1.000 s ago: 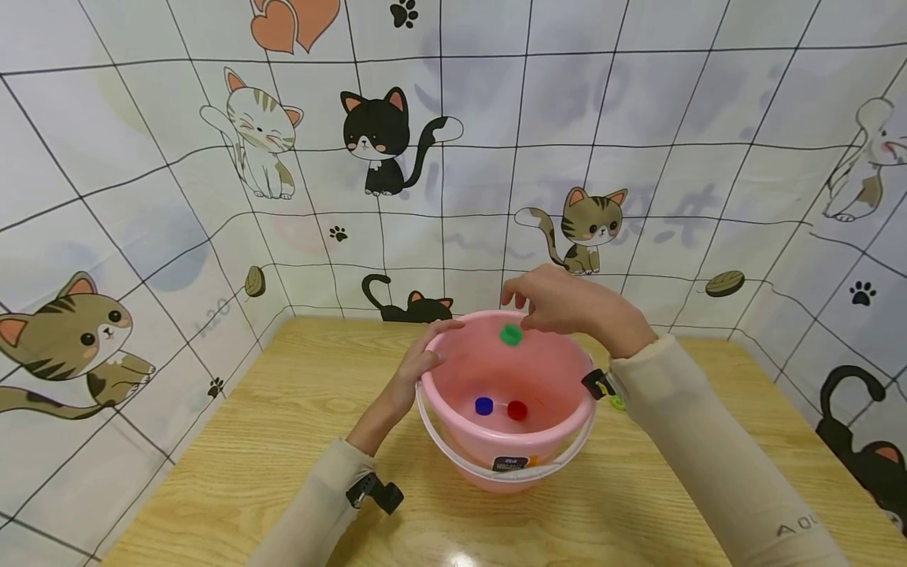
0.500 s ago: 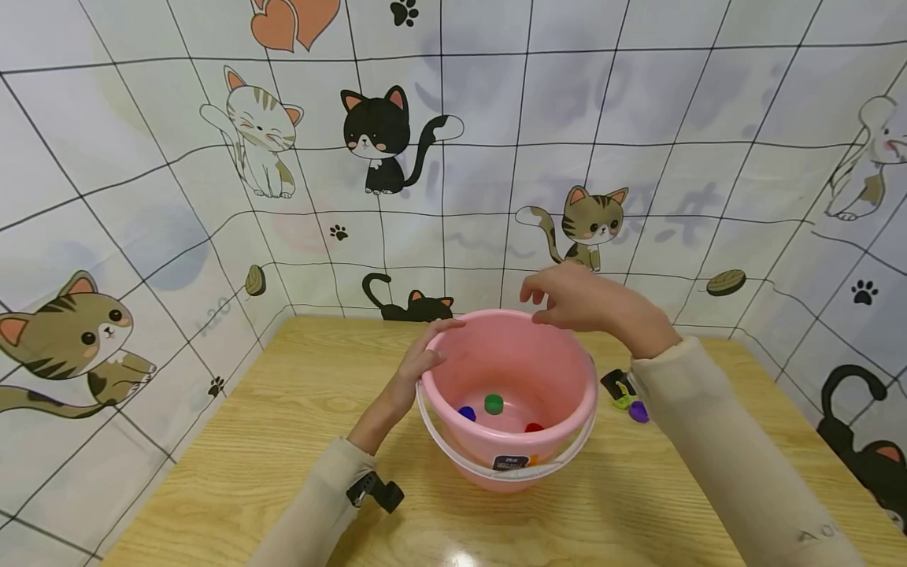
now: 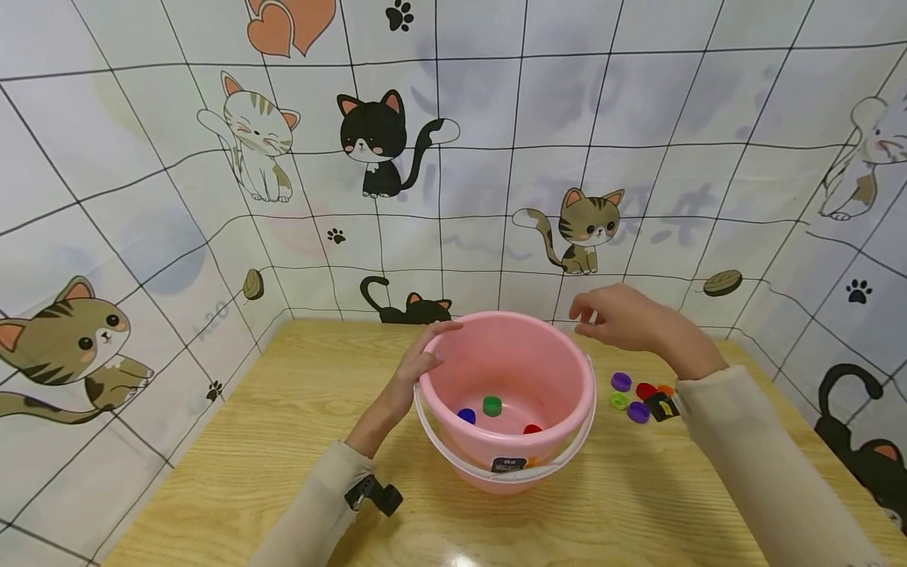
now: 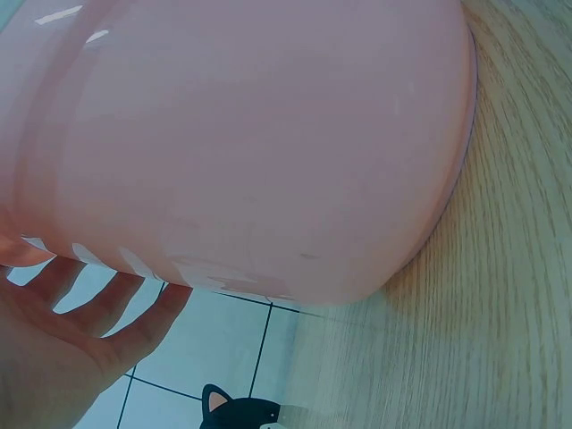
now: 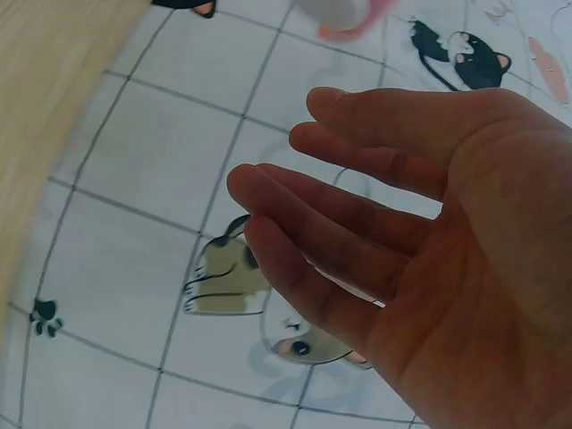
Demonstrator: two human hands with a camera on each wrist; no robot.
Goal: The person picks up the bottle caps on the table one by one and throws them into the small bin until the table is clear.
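A pink bucket [image 3: 506, 465] with a white handle stands upright on the table; green [image 3: 492, 405], blue [image 3: 466, 415] and red [image 3: 532, 429] caps lie at its bottom. The left hand [image 3: 414, 368] grips the bucket's left rim, and in the left wrist view its fingers [image 4: 147, 326] lie along the pink wall [image 4: 241, 152]. Beyond the bucket's right rim the right hand [image 3: 623, 319] hangs in the air, fingers loosely bent and holding nothing, as the right wrist view also shows of this hand [image 5: 384, 232].
Right of the bucket several loose caps lie on the table [image 3: 298, 394]: purple [image 3: 621, 382], lime [image 3: 619, 402], red [image 3: 646, 390] and orange [image 3: 665, 390], partly behind the right wrist's camera [image 3: 662, 406]. A cloth with printed cats [image 3: 383, 150] hangs behind.
The green cap has left the right hand and dropped to the bucket's bottom, where the blue and red caps shifted. The right hand has moved right, uncovering the loose caps; the left stays put.
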